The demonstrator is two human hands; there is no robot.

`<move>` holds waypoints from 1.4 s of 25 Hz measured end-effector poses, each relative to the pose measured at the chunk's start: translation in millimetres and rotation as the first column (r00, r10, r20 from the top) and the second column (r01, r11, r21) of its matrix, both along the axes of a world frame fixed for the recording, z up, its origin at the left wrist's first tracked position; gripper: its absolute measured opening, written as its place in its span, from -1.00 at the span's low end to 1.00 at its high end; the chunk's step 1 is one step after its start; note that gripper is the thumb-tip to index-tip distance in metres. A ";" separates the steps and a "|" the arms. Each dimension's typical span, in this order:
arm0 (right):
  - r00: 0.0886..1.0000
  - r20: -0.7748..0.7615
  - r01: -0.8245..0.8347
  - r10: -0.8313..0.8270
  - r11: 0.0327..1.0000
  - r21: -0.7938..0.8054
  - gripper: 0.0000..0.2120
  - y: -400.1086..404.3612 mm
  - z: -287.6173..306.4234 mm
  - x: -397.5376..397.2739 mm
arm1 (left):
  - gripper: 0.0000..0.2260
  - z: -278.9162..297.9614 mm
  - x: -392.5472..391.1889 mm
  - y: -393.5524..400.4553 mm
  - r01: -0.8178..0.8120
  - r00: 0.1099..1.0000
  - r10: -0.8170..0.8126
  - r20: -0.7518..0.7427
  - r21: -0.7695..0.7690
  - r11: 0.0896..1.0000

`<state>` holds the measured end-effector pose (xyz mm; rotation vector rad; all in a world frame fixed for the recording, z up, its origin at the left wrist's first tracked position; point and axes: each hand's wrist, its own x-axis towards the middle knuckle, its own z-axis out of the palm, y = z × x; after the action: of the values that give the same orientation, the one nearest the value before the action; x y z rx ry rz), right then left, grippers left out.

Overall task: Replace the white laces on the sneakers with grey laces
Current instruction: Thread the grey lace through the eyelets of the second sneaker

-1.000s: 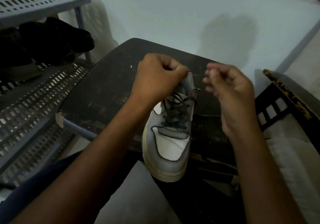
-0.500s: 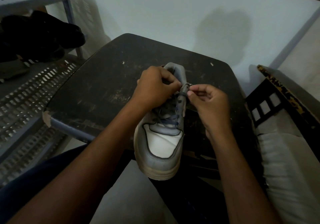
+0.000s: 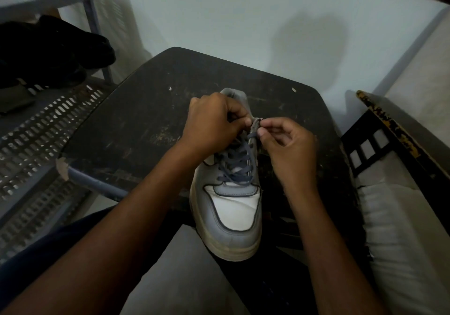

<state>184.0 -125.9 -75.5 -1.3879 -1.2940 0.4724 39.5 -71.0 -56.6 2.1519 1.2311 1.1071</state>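
We see a grey-and-white sneaker (image 3: 230, 207) upright at centre, toe toward six o'clock, dark grey laces (image 3: 235, 166) crisscrossing its eyelets.

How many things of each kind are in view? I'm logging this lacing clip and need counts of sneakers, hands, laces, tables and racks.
Sneakers: 1, the sneaker
Hands: 2, the left hand and right hand
Grey laces: 1, the grey lace
Tables: 1, the dark table
Racks: 1, the grey rack
Total: 6
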 end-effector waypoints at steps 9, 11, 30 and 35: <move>1.000 -0.024 0.015 -0.015 1.000 -0.006 -0.80 2.2 -1.2 -1.9 | -0.88 -5.5 0.3 5.0 0.064 0.994 -0.063 -0.085 0.008 0.998; 1.000 0.001 0.005 -0.005 0.999 -0.034 -0.79 4.2 -0.4 1.8 | -0.85 -7.3 -2.1 8.2 0.141 0.986 -0.146 -0.079 -0.061 0.988; 0.871 0.473 0.058 0.137 0.925 -0.375 -0.67 -8.6 40.2 23.4 | -0.62 -4.4 -17.2 12.2 0.321 0.907 -0.211 0.365 -0.274 0.906; 0.765 0.400 0.583 -0.504 0.806 -0.099 -0.64 -18.0 41.1 81.1 | -0.89 -8.1 -18.4 13.5 0.295 0.921 -0.200 0.335 -0.262 0.919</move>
<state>265.1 -144.0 -34.4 -2.0242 -1.0531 -0.0556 21.2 -57.5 -64.6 1.7664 0.8908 1.0108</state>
